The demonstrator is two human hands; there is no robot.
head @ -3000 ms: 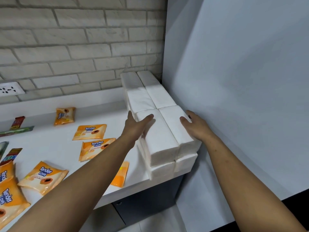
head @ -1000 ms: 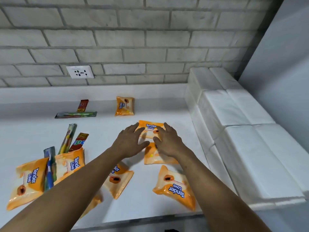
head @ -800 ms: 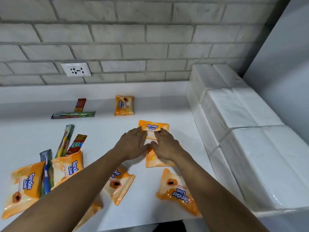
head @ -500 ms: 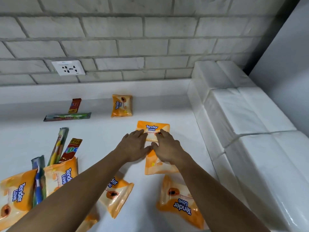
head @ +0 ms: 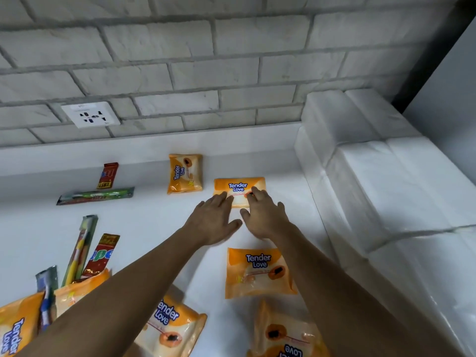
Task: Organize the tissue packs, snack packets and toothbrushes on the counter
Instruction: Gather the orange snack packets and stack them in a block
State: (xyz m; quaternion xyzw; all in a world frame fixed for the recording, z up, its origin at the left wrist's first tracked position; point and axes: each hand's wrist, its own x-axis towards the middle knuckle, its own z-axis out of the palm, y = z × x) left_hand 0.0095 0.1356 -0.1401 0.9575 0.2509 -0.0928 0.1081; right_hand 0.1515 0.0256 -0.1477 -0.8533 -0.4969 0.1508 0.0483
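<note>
Snack packet [head: 239, 188] marked Tender Love lies flat on the white counter [head: 144, 222], towards the far side, between a second packet [head: 185, 173] just to its left and the tissue packs [head: 391, 181] to its right. Both hands rest on its near edge with fingers straight and flat: the left hand [head: 212, 220] on the left part, the right hand [head: 264, 217] on the right part, thumbs close together. A third packet [head: 258, 273] lies just near of the right hand; more orange packets [head: 167, 328] lie at the near edge. To the left lie a green toothbrush [head: 95, 195], far back, and a yellow toothbrush [head: 78, 251], nearer, beside a red sachet [head: 101, 256]. The tissue packs run in stacked rows along the right side to the brick wall [head: 231, 60], which carries a socket [head: 90, 115].
</note>
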